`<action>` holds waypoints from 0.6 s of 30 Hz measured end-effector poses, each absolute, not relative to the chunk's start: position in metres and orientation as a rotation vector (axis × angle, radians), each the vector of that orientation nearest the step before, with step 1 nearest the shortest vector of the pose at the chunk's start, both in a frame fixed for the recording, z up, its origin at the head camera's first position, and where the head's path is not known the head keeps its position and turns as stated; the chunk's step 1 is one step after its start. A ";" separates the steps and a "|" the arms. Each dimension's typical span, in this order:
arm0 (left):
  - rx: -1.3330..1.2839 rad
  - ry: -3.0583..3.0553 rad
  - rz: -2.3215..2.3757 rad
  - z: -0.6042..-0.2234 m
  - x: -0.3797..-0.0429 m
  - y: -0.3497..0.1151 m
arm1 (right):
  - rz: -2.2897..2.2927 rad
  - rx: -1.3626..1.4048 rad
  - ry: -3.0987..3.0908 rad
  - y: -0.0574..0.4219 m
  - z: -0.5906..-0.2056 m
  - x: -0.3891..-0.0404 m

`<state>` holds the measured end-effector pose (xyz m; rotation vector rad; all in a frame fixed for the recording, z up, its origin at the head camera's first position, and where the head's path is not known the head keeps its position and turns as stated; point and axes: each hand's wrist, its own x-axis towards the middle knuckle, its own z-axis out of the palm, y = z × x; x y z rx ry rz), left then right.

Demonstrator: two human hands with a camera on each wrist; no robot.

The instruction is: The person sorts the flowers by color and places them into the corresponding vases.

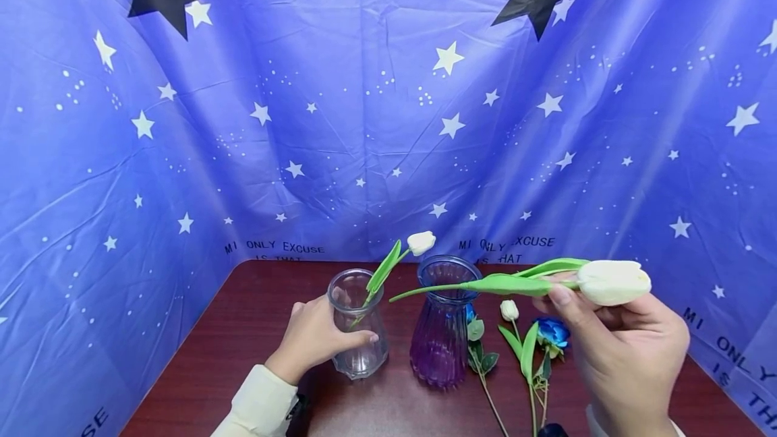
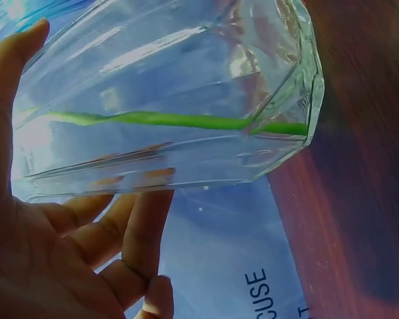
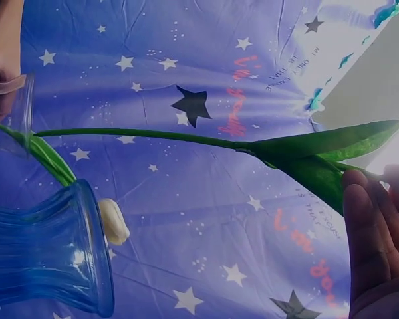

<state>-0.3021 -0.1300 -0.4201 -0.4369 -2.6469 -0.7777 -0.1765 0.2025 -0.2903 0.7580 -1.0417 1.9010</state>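
My left hand point(image 1: 318, 334) grips a clear glass vase point(image 1: 362, 356) from its left side, thumb across the front. A white tulip point(image 1: 421, 243) leans to the right out of that vase, and its green stem point(image 2: 179, 119) shows through the glass in the left wrist view. With thumb and fingers my right hand point(image 1: 634, 349) pinches a second white tulip point(image 1: 613, 282) just below its bloom. This tulip lies nearly level, its stem point(image 3: 139, 133) pointing left across the mouth of a blue-purple glass vase point(image 1: 440, 349), which stands between the hands.
Right of the purple vase lie another white tulip point(image 1: 509, 310) with green leaves and a blue flower point(image 1: 552, 334). More blue petals and leaves point(image 1: 476, 330) show behind that vase. A blue star-printed cloth point(image 1: 376, 120) hangs around the dark red table point(image 1: 206, 356).
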 end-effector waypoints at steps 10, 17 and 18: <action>-0.420 -2.647 -0.746 -0.420 -0.300 -0.127 | 1.921 0.825 -1.061 0.202 -0.295 -0.181; -0.433 -2.629 -0.755 -0.420 -0.298 -0.125 | 1.945 0.843 -1.058 0.198 -0.297 -0.185; -0.433 -2.628 -0.754 -0.420 -0.298 -0.125 | 1.944 0.843 -1.063 0.197 -0.297 -0.185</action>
